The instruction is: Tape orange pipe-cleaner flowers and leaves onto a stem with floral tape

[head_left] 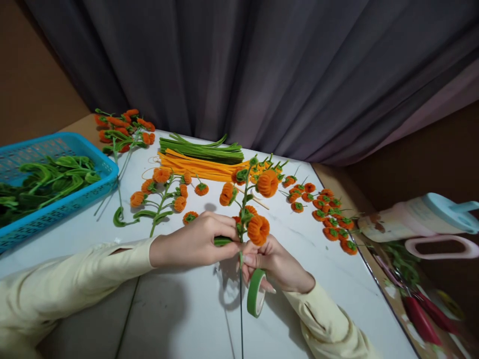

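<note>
Upright in front of me is a flower stem [244, 197] made of fuzzy green and orange pipe cleaner, with several round orange blooms and a bare dark wire running down below. My left hand [204, 239] pinches this stem from the left, and a green leaf [222, 241] shows under its fingers. From the right, my right hand [271, 262] has thumb and fingers closed at the stem just below. A roll of green floral tape [256, 293] hangs on the fingers of my right hand. Whether a strip of tape runs to the stem is hard to see.
A blue basket [112, 172] with green leaves stands left. Behind lie green pipe cleaners [202, 152], orange ones [198, 167] and a bunch of orange flowers [123, 129]. Another flower stem [160, 204] lies left of centre, small orange heads [331, 214] right. A tumbler [404, 219] and red-handled pliers [422, 314] are far right.
</note>
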`<state>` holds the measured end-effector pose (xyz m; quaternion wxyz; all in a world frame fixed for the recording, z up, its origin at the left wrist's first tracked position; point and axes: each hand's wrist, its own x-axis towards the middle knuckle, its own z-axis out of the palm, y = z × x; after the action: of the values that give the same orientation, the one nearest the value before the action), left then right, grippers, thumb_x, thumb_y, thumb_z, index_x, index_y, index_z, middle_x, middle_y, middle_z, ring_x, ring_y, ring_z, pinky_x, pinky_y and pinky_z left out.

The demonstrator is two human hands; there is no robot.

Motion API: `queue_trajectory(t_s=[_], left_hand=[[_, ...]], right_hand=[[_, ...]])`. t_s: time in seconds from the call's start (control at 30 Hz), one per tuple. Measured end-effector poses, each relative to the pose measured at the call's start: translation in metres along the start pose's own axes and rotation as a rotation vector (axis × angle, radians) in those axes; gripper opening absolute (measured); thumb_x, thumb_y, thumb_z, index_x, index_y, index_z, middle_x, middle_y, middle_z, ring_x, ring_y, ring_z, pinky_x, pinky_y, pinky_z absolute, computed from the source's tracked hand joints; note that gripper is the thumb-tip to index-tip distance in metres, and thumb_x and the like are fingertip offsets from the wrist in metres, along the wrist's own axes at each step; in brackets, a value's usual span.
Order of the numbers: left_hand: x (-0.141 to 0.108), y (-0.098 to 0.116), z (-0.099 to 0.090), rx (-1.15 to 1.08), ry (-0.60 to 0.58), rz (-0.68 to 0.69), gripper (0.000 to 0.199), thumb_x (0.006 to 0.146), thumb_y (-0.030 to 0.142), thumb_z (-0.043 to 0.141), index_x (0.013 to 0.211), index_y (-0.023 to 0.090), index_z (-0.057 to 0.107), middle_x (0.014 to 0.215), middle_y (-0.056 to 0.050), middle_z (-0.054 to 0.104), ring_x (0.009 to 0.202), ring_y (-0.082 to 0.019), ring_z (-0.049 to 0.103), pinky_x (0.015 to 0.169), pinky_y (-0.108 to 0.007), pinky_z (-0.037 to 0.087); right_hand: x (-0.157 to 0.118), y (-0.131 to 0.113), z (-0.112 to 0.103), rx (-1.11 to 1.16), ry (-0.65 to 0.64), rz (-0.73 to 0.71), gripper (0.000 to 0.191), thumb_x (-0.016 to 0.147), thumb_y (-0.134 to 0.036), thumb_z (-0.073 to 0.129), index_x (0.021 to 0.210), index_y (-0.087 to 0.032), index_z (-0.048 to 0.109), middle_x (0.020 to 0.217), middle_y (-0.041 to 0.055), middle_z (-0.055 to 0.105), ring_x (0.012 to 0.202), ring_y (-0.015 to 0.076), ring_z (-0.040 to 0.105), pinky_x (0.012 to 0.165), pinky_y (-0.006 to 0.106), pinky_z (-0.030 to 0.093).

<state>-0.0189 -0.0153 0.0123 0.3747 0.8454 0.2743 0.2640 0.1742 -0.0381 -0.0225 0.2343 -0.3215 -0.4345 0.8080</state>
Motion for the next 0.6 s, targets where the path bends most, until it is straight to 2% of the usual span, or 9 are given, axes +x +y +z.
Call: queue_trajectory(t_s=[0.13,0.27,0.4,0.6], left_hand=[[0.001,0.004,0.001,-0.089,-0.003,0.013,0.017,0.08,0.008,0.051,0.075,0.011,0.067,0.076,-0.004,0.064,0.07,-0.01,0.056,0.065,-0.017,0.04],[0.001,0.006,-0.002,-0.182,-0.05,-0.016,0.017,0.081,0.011,0.052,0.079,0.012,0.069,0.085,-0.005,0.066,0.078,-0.011,0.059,0.073,-0.016,0.042],[0.0,0.004,-0.003,-0.121,-0.062,-0.071,0.023,0.081,0.013,0.052,0.067,0.012,0.069,0.075,-0.004,0.064,0.067,-0.009,0.056,0.063,-0.016,0.041],[-0.003,0.001,-0.001,-0.082,-0.025,-0.026,0.025,0.08,0.011,0.051,0.059,0.011,0.066,0.071,-0.004,0.063,0.063,-0.009,0.054,0.061,-0.017,0.038]], right_hand=[[0.001,0.005,-0.003,0.105,-0.073,0.08,0.028,0.072,-0.032,0.069,0.062,-0.006,0.065,0.048,0.0028,0.06,0.023,0.0029,0.037,0.022,0.013,0.021],[0.001,0.001,-0.004,0.074,-0.125,0.084,0.028,0.075,-0.034,0.067,0.066,-0.007,0.066,0.046,0.0003,0.057,0.024,0.0027,0.037,0.022,0.012,0.022],[-0.001,0.0,0.001,-0.001,-0.006,0.003,0.028,0.076,-0.034,0.067,0.07,-0.007,0.066,0.05,0.0009,0.059,0.025,0.0024,0.038,0.024,0.012,0.025],[-0.007,0.005,0.01,-0.105,0.125,-0.051,0.033,0.079,-0.038,0.063,0.066,-0.007,0.064,0.047,0.0015,0.057,0.027,0.0029,0.04,0.028,0.012,0.027]])
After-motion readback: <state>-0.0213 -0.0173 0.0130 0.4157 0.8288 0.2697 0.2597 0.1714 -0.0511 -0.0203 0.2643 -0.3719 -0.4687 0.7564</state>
